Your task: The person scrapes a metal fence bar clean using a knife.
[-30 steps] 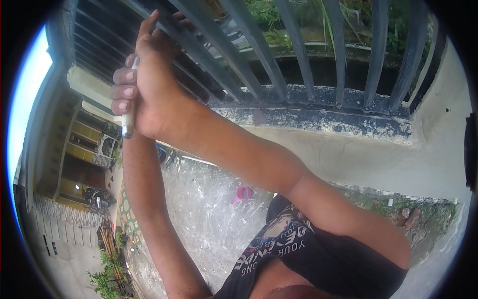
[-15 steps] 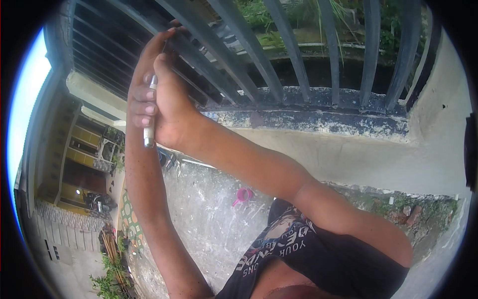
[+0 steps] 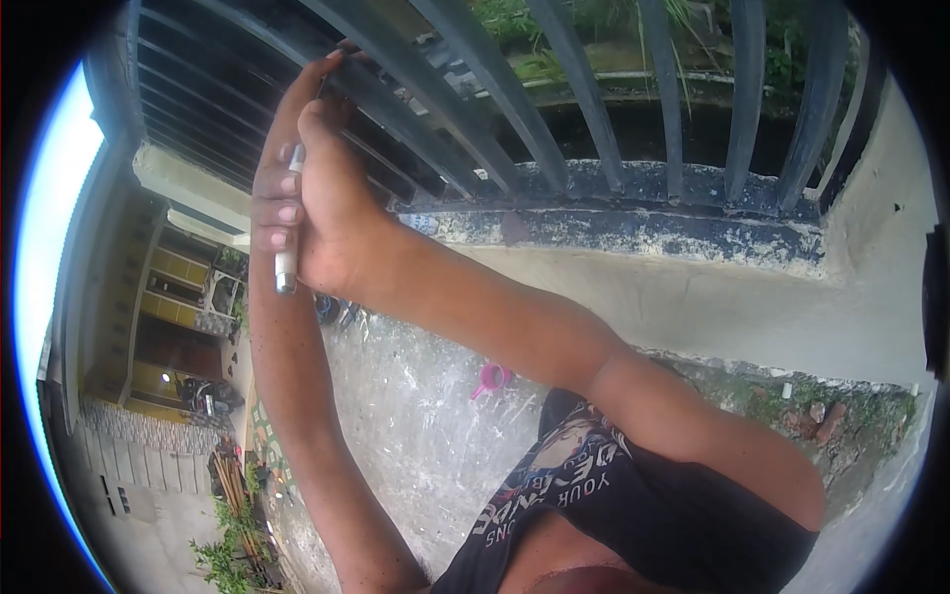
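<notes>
My right hand (image 3: 322, 203) has its palm turned up and its fingers curled round a slim white tube (image 3: 286, 269) with a metallic end. The tube's lower end sticks out below the fingers. Behind it, my left hand (image 3: 309, 84) reaches up to a dark metal fence bar (image 3: 388, 114). Its fingertips are near or against the bar. Most of the left fingers are hidden by my right hand and the bar, so their grip is unclear.
The fence stands on a low wall with chipped paint (image 3: 633, 233). Plants (image 3: 534, 59) show beyond it. A pink dipper (image 3: 495, 377) lies on the concrete floor (image 3: 416, 436). On the left are a parked motorbike (image 3: 210, 397), a yellow house front (image 3: 163, 312) and sticks (image 3: 230, 485).
Both hands have shifted slightly left in the view, with the tube still in my right hand. The background has shifted slightly right.
</notes>
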A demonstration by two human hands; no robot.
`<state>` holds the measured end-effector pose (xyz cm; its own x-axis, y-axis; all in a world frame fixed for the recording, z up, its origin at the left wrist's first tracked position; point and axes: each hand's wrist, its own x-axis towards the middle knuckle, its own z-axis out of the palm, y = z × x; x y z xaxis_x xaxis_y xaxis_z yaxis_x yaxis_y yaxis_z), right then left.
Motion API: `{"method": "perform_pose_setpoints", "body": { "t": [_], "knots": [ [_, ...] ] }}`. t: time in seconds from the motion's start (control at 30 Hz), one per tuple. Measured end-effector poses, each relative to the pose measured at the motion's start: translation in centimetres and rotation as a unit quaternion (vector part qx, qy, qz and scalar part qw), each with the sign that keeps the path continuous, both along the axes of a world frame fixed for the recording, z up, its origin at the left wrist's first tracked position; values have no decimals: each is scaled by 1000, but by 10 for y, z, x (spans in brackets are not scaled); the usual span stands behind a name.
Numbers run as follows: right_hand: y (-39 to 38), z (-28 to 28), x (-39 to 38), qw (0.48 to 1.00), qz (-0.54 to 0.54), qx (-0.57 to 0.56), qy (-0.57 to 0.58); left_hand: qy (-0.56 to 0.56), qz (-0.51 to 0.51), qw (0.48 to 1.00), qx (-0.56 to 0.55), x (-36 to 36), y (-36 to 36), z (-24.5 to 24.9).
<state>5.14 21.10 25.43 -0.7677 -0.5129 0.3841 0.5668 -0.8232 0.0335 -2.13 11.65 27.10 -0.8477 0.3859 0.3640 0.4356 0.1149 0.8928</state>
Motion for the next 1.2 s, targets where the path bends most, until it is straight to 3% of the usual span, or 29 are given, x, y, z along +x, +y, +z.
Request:
{"method": "perform_pose_setpoints", "body": {
  "t": [0.6,0.67,0.7,0.87,1.07,1.1,1.13,1.2],
  "knots": [
    [-3,-2,2,999,27,-16,30,-49,-20,998,44,-22,9,15],
    [-5,-9,2,1000,-17,1,13,161,-48,984,-58,11,8,5],
    [-4,-7,2,1000,-8,-1,11,179,-161,967,-80,-9,-5,11],
    [5,9,3,999,26,-11,35,130,-152,978,-54,-10,-7,12],
    [-6,-10,-3,999,-24,26,21,72,-133,988,-14,-4,-4,13],
    [-5,-6,-2,1000,-6,23,5,145,-223,964,-27,-5,-7,7],
    [-5,-3,-1,1000,-6,22,3,143,-224,964,-27,-7,-9,4],
    [-5,1,-1,1000,10,-8,21,120,-162,979,-26,2,2,4]
  ]
}}
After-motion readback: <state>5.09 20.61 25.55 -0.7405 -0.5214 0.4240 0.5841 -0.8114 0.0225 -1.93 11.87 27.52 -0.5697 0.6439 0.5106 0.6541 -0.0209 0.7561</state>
